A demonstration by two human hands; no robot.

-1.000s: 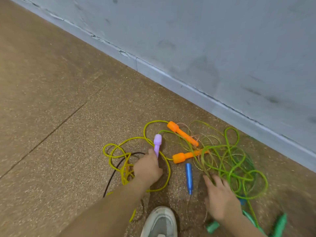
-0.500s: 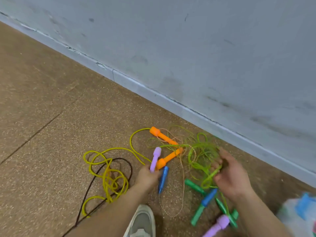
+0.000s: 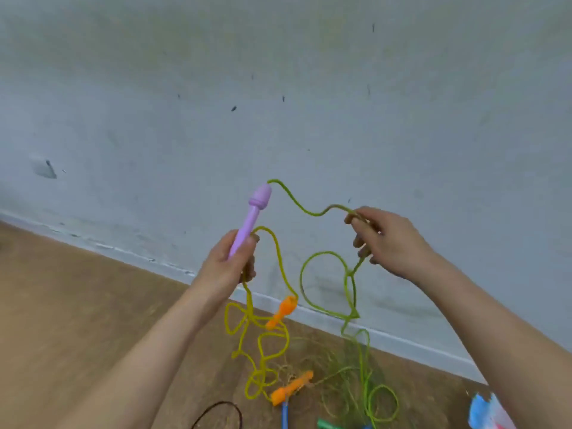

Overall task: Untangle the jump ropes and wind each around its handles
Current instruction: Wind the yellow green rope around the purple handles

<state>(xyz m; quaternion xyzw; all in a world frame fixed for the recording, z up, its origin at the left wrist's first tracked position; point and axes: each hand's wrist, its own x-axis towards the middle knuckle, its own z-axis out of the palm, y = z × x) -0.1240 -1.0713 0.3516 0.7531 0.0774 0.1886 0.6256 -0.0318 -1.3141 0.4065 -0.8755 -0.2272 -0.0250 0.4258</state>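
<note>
Lifted: purple handle [image 3: 252, 216] and yellow-green rope [image 3: 309, 212] are now up before the wall, off the floor pile.
Left hand [image 3: 227, 267]: grasps the handle's lower end; its long axis is steep, head pointing up-right.
Right hand [image 3: 390, 243]: pinches the rope.
Count: one purple handle, two orange handles [image 3: 292, 387] below.
</note>
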